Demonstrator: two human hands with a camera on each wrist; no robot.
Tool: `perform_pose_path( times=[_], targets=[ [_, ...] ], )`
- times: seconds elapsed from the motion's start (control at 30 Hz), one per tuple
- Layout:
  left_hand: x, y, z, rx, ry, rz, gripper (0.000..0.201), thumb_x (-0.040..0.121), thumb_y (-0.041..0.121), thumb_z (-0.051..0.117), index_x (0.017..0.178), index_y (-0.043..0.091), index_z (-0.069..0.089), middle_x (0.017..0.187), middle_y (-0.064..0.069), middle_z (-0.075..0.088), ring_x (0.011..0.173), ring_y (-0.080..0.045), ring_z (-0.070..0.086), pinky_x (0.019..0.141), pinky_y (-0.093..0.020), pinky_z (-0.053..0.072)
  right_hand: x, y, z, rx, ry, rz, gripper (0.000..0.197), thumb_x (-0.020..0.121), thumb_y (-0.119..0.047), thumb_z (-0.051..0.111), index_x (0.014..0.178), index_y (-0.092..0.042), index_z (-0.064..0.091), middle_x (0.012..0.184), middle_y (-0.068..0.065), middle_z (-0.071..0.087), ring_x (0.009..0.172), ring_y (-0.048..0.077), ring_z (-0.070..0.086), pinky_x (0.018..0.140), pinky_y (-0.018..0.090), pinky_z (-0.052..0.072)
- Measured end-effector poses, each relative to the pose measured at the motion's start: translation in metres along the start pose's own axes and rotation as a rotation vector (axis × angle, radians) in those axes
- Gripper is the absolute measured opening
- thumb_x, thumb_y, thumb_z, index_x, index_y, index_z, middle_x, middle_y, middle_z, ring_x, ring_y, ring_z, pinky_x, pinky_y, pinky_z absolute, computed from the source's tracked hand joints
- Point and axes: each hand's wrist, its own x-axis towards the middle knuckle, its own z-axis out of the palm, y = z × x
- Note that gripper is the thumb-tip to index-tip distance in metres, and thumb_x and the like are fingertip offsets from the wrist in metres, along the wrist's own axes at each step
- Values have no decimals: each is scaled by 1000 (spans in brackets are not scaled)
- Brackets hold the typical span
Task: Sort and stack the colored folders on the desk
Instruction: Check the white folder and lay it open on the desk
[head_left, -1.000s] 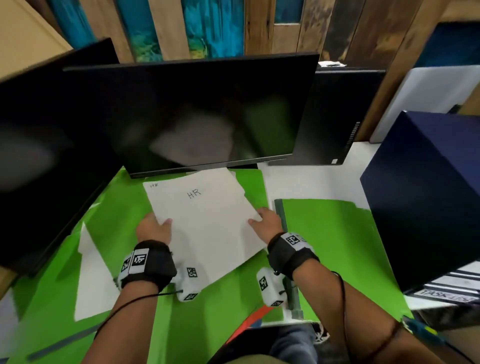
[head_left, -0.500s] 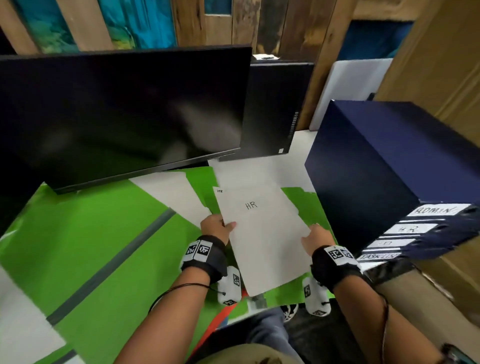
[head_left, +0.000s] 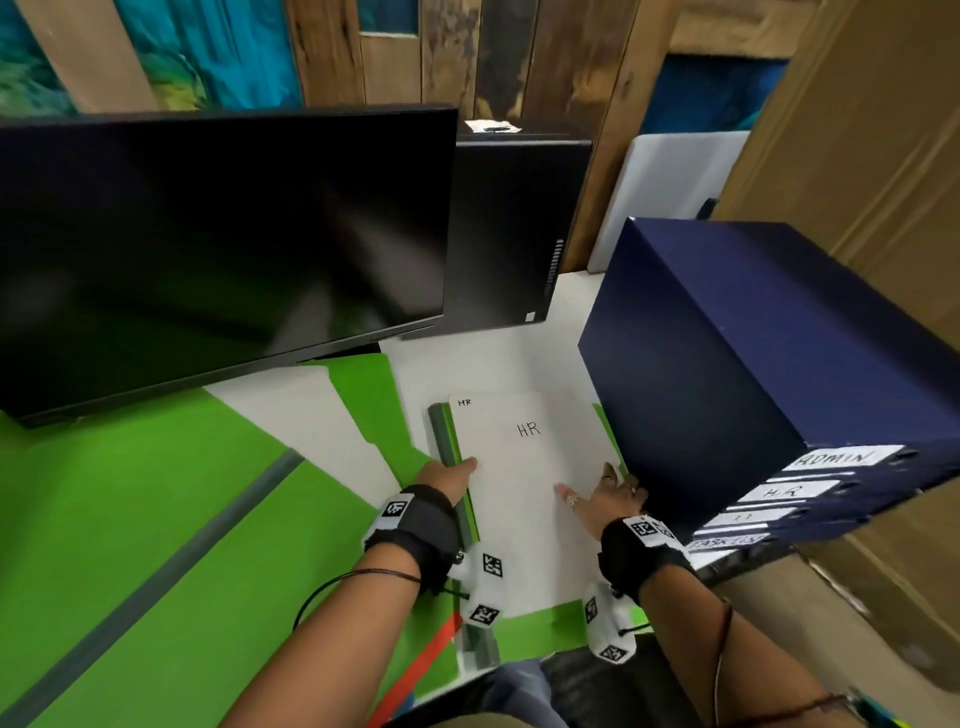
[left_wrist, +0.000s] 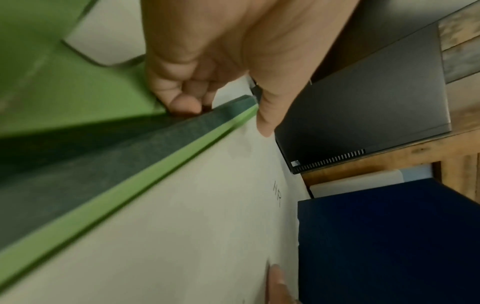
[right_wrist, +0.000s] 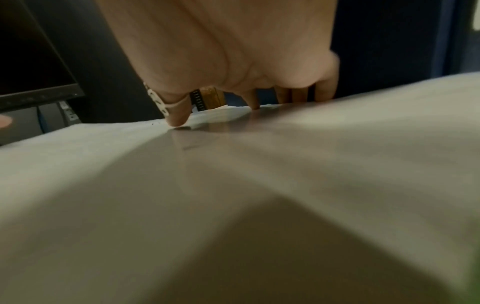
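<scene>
While both hands settle the HR sheet

Head: flat white paper sheet marked "HR" (head_left: 524, 499) lies on green card folder (head_left: 545, 626) beside navy box (head_left: 727, 364).
Left wrist: left hand (left_wrist: 207, 61) pinches the sheet's edge, thumb above.
Right wrist: right hand (right_wrist: 221, 57) presses straight fingertips (right_wrist: 178, 121) onto smooth paper.

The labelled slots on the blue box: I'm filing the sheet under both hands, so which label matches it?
The second label from the top, HR, below ADMIN; it matches the sheet.
</scene>
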Motion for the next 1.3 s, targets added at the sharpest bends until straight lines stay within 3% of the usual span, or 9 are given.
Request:
perform_pose_path(
  times=[0.13, 0.27, 0.37, 0.47, 0.7, 0.9, 1.03, 1.2, 1.3],
  targets=[
    [3, 9, 3, -97, -63, -51, 67, 82, 37, 67, 129, -6, 45, 133, -15, 52, 121, -29, 52, 100, -30, 42, 11, -4, 1, 2, -26, 29, 93, 83, -72, 32, 150, -15, 4, 155, 20, 10, 141, 39, 8, 113, 51, 16],
    [3, 17, 7, -110, -56, -25, 67, 80, 34, 71, 127, -6, 46, 132, -16, 53, 119, -30, 53, 98, -31, 43, 19, -7, 2, 26, -44, 44, 92, 84, -73, 25, 150, -15, 2, 156, 20, 7, 143, 38, 5, 114, 50, 12],
    [-1, 20, 10, -51, -58, -4, 67, 86, 39, 62, 134, -2, 39, 138, -15, 47, 124, -29, 49, 103, -32, 41, 17, -8, 1, 47, -43, 51, 87, 87, -70, 24, 151, -15, 2, 156, 20, 6, 143, 38, 5, 115, 49, 11],
    [-9, 18, 18, 145, 77, 7, 67, 90, 44, 52, 136, 0, 33, 141, -19, 39, 127, -33, 44, 103, -33, 38, 18, -6, 2, 58, -22, 61, 81, 90, -65, 24, 150, -14, 7, 155, 20, 10, 143, 37, 7, 115, 47, 13],
    [-10, 26, 16, -81, 23, 71, 53, 90, 19, 57, 132, -5, 34, 135, -19, 48, 121, -31, 50, 96, -31, 42, 18, 1, 4, 133, 38, 31, 71, 95, -56, 25, 149, -11, 18, 153, 16, 22, 142, 33, 14, 114, 41, 14],
    [-40, 58, -21, -308, 69, 329, 45, 92, 8, 54, 134, 1, 38, 123, -5, 50, 120, -27, 50, 97, -31, 41, 7, -21, -31, 560, 214, 66, 81, 87, -58, 48, 145, -6, 24, 145, 20, 32, 136, 36, 28, 112, 40, 22],
    [-57, 82, -56, -444, 122, 632, 42, 86, 1, 60, 125, 7, 47, 124, -11, 59, 104, -20, 57, 97, -35, 47, -8, -42, -86, 969, 247, -162, 69, 80, -36, 71, 132, -1, 42, 131, 13, 53, 121, 27, 51, 92, 26, 39],
    [-78, 92, -67, -324, 242, 896, 47, 85, 3, 62, 128, 6, 43, 111, 3, 57, 101, -10, 55, 78, -2, 43, -15, -50, -122, 1089, 416, -328, 54, 75, -24, 77, 116, -9, 46, 111, 6, 58, 103, 22, 57, 97, 38, 47],
    [-78, 80, -63, -227, 230, 896, 61, 83, 9, 65, 134, 6, 32, 125, -5, 57, 112, -17, 55, 95, -22, 44, -14, -39, -121, 1182, 340, -450, 55, 75, -9, 76, 117, -14, 39, 115, 5, 55, 108, 22, 57, 97, 42, 48]
  ],
)
